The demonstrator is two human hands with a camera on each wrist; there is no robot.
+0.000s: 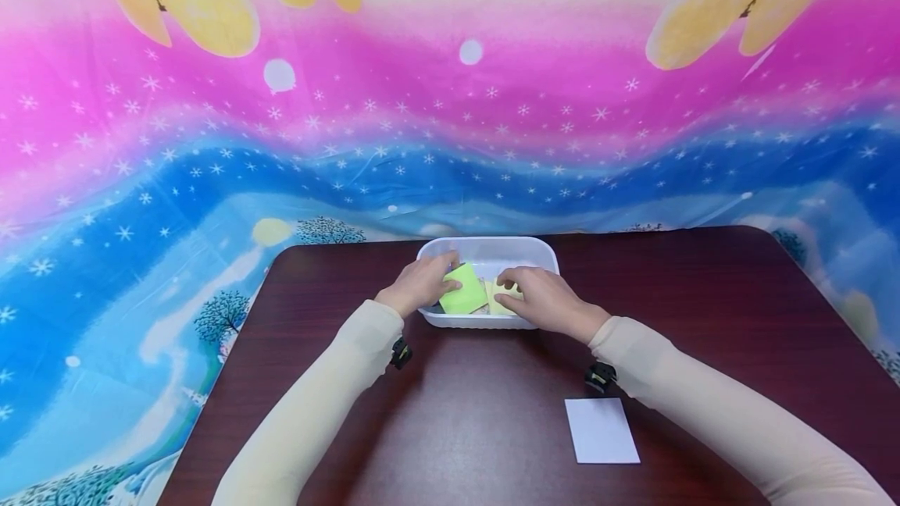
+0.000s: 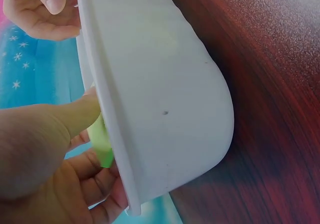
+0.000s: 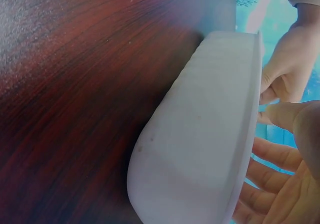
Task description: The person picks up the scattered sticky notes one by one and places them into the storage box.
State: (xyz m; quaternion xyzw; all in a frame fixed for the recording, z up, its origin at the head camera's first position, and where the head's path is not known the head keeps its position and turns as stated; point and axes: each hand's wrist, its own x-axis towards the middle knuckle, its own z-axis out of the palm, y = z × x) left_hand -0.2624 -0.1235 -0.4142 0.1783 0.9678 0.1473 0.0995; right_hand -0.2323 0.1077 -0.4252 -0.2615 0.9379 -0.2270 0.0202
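A white plastic tub point(image 1: 478, 321) stands near the table's far edge. Over its left half, my left hand point(image 1: 418, 283) holds a bright green square of sticky notes point(image 1: 466, 293), thumb on the front and fingers behind. The left wrist view shows the green notes point(image 2: 101, 146) partly hidden by the tub's rim. My right hand point(image 1: 550, 301) reaches over the right side of the tub, fingers loosely bent, beside a pale yellow paper square point(image 1: 498, 307). In the right wrist view the tub wall hides the right fingertips point(image 3: 270, 176) in part; nothing shows between them.
A white paper square point(image 1: 602, 432) lies on the dark wooden table point(image 1: 450, 428), close to the right forearm. Behind the table hangs a colourful printed cloth point(image 1: 450, 131). Each wrist carries a small black device, such as the one on the right point(image 1: 601, 375).
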